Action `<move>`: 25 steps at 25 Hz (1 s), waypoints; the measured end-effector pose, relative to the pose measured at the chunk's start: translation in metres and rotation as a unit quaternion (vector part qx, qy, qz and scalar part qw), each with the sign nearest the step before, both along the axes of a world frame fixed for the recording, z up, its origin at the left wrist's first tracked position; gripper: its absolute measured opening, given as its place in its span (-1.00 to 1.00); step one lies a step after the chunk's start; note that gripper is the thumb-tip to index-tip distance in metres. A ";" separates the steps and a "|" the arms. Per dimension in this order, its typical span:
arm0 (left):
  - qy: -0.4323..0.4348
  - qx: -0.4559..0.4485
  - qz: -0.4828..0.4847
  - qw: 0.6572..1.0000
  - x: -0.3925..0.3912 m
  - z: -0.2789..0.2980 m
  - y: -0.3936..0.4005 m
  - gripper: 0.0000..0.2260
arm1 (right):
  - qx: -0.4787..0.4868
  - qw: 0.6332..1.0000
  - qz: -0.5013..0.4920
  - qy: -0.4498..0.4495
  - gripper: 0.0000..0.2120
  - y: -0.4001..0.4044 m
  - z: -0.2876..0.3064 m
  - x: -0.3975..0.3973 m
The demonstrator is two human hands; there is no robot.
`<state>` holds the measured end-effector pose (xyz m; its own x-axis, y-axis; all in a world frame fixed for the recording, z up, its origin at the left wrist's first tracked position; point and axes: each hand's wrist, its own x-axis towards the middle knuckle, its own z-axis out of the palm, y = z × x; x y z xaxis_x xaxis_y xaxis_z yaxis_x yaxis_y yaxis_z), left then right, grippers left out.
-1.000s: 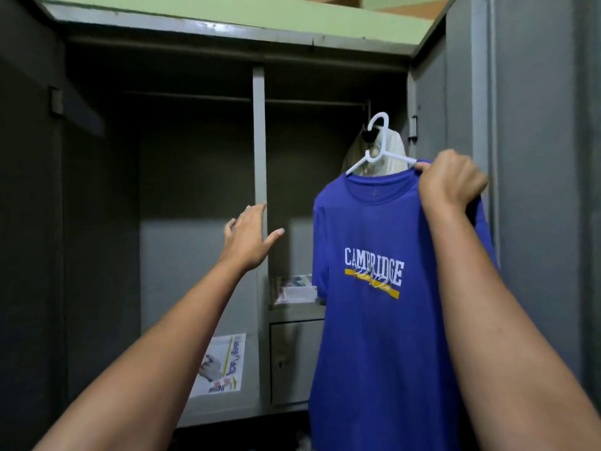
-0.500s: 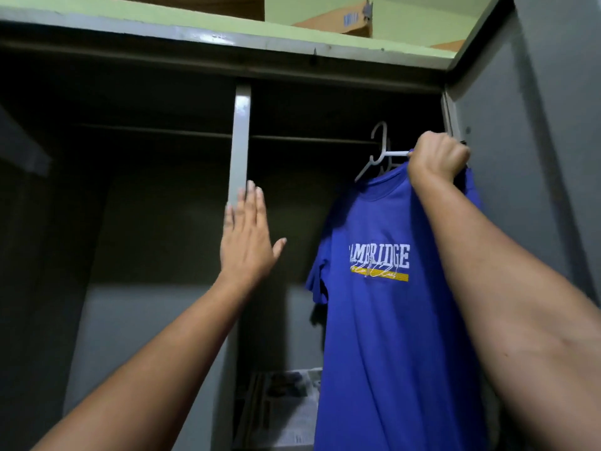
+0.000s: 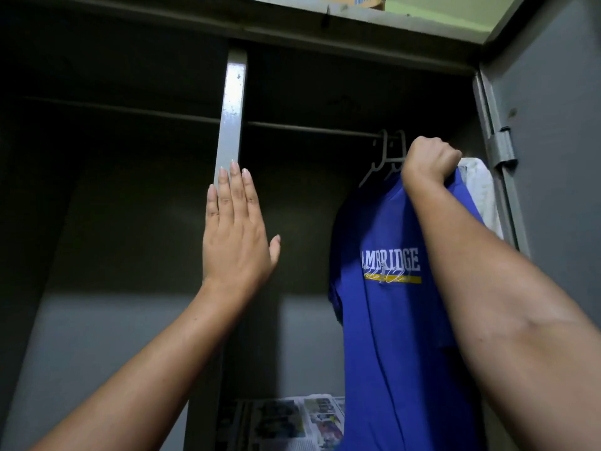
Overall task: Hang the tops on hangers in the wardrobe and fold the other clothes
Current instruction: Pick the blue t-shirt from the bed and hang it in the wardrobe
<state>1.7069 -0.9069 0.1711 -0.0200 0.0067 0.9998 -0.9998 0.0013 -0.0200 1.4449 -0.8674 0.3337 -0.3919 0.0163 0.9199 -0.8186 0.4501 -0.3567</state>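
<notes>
Head view: the right hand (image 3: 429, 159) has its grip clamped on the shoulder of the blue T-shirt (image 3: 393, 307) and its white hanger (image 3: 385, 157). The hook sits at the wardrobe rail (image 3: 309, 129), just left of the fist; whether it has caught is unclear. The shirt hangs straight down. The left hand (image 3: 235, 229), fingers straight, lies flat at the centre post (image 3: 232, 115), well apart.

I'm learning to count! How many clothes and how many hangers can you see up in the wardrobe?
Clothes: 2, the blue T-shirt gripped by the right hand and a white garment behind it.
Hangers: 2, going by the two white hooks at the rail; the rest of them is mostly hidden.
Total: 4
</notes>
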 end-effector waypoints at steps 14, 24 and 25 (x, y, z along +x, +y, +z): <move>-0.016 0.041 -0.108 0.993 0.003 -0.066 0.013 -0.12 | 0.739 0.647 0.164 -0.085 -0.39 -0.073 -0.296 0.044; -0.032 0.038 -0.107 0.993 0.006 -0.104 0.009 -0.17 | 0.522 0.832 0.188 -0.001 -0.63 -0.141 -0.310 0.022; -0.032 0.035 -0.109 0.993 0.006 -0.104 0.008 -0.18 | 0.504 0.837 0.213 -0.018 -0.59 -0.146 -0.306 0.023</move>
<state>1.7126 -0.8986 0.0667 -0.0895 -0.0517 0.9946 -0.9722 0.2213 -0.0760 1.4677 -1.0130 0.0273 -0.1926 -0.9085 0.3709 -0.9782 0.2077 0.0006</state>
